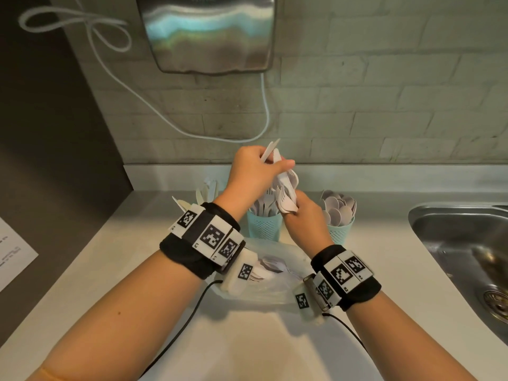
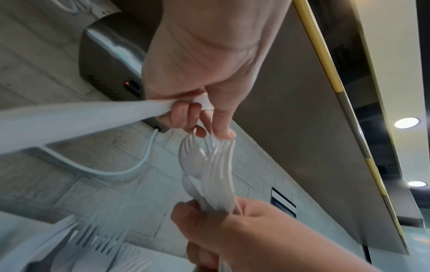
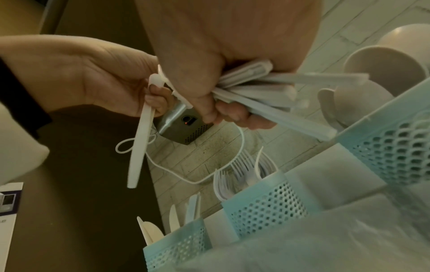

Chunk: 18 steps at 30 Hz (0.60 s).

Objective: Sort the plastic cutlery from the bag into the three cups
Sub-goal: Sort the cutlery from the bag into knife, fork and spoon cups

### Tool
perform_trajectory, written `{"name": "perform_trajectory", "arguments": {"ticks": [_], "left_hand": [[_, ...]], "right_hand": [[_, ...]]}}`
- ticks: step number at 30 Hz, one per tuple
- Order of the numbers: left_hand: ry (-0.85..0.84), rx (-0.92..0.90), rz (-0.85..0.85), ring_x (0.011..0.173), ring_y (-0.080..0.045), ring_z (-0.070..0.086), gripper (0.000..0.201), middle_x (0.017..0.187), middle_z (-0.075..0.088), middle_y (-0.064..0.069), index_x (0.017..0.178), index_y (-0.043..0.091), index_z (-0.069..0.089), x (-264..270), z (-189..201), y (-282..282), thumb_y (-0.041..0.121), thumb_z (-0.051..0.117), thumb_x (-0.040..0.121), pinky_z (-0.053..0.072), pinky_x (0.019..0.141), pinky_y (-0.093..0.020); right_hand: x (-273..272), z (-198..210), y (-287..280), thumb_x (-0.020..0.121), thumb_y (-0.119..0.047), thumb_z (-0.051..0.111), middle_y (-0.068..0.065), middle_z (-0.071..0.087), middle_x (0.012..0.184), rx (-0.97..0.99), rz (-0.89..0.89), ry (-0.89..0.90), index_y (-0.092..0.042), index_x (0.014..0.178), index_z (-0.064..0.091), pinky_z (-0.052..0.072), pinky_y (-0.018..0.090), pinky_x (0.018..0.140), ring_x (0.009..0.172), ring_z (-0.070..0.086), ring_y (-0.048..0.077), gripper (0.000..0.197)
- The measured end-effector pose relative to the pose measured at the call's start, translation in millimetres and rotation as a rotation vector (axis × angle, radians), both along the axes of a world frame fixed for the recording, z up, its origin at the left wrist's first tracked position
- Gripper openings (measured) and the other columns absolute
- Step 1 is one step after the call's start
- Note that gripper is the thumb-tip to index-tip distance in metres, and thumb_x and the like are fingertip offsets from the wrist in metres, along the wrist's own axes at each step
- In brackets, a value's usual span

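My left hand (image 1: 275, 163) is raised above the cups and grips white plastic knives (image 1: 270, 149), blades pointing up at the wall. Its thumb (image 2: 223, 127) touches the tines of a bundle of white forks (image 2: 209, 174). My right hand (image 1: 291, 210) holds that fork bundle (image 1: 286, 193) by the handles (image 3: 267, 92), just over the middle cup. Three teal perforated cups stand in a row: the knife cup (image 3: 177, 246) at left, the fork cup (image 1: 264, 224) in the middle, the spoon cup (image 1: 339, 229) at right. The clear bag (image 1: 275, 270), with some cutlery inside, lies under my wrists.
A steel sink (image 1: 461, 243) is set into the counter at the right. A metal hand dryer (image 1: 209, 34) hangs on the brick wall, with its white cable (image 1: 165, 111) looping down behind the cups. A paper sheet (image 1: 13, 254) lies at the left edge.
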State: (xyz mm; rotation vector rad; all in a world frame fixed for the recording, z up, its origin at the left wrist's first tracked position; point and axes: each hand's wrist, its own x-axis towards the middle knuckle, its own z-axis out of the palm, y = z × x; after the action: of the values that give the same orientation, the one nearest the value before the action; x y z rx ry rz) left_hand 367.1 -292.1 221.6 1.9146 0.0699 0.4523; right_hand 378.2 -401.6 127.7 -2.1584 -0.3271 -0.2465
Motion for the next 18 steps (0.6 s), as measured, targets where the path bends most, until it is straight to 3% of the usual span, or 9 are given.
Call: {"name": "perform_trajectory", "arguments": {"ticks": [3,6,9,12,14,16,18], "left_hand": [[-0.047,-0.103,0.023,0.059,-0.008,0.057,0.013,0.066,0.063,0.002,0.069,0.014,0.067,-2,3,1,0.02,0.077,0.075,0.047,0.058,-0.015],[-0.126,-0.223,0.064,0.062,-0.013,0.051,0.019,0.068,0.058,-0.006,0.071,0.007,0.065,1,7,10,0.022,0.075,0.078,0.043,0.057,-0.015],[-0.133,-0.222,0.03,0.059,-0.01,0.045,0.022,0.064,0.052,-0.002,0.067,0.01,0.061,2,9,13,0.023,0.072,0.08,0.039,0.053,-0.012],[-0.06,-0.153,-0.056,0.054,-0.002,0.053,0.016,0.062,0.059,0.005,0.068,0.014,0.065,-1,-1,6,0.021,0.072,0.081,0.041,0.052,-0.009],[-0.049,-0.131,-0.064,0.06,-0.003,0.059,0.011,0.067,0.064,0.006,0.072,0.018,0.067,-3,-8,3,0.021,0.07,0.082,0.046,0.056,-0.011],[-0.078,-0.129,-0.007,0.063,-0.011,0.057,0.019,0.073,0.064,-0.002,0.079,0.009,0.068,-2,-9,7,0.025,0.063,0.088,0.045,0.058,-0.016],[-0.16,-0.231,0.053,0.062,-0.009,0.053,0.024,0.074,0.061,-0.004,0.079,0.011,0.064,-1,-2,15,0.027,0.053,0.094,0.044,0.059,-0.02]], "right_hand": [[2,5,-1,0.095,-0.022,0.052,0.0,0.059,0.085,-0.015,-0.011,-0.026,-0.01,0.103,0.056,0.028,0.015,0.052,0.075,0.05,0.017,0.016],[3,2,-4,0.095,-0.021,0.05,0.004,0.062,0.086,-0.024,-0.014,-0.036,-0.01,0.101,0.056,0.027,0.011,0.049,0.074,0.049,0.016,0.014],[2,-3,-4,0.096,-0.021,0.049,0.002,0.061,0.086,-0.013,-0.003,-0.038,-0.009,0.102,0.056,0.031,0.01,0.05,0.075,0.051,0.016,0.016],[3,-4,0,0.096,-0.022,0.05,0.001,0.061,0.084,0.042,0.038,-0.036,-0.01,0.102,0.057,0.034,0.016,0.055,0.072,0.053,0.013,0.015],[5,-4,2,0.095,-0.023,0.051,-0.002,0.059,0.081,0.051,0.057,-0.027,-0.012,0.099,0.058,0.034,0.017,0.054,0.068,0.05,0.007,0.014],[5,-5,1,0.095,-0.026,0.052,-0.005,0.056,0.076,0.045,0.081,-0.017,-0.015,0.095,0.056,0.033,0.014,0.052,0.065,0.048,0.006,0.012],[4,-6,0,0.095,-0.03,0.053,-0.01,0.053,0.071,0.04,0.115,0.001,-0.019,0.09,0.054,0.035,0.013,0.05,0.063,0.047,0.005,0.012]]}}
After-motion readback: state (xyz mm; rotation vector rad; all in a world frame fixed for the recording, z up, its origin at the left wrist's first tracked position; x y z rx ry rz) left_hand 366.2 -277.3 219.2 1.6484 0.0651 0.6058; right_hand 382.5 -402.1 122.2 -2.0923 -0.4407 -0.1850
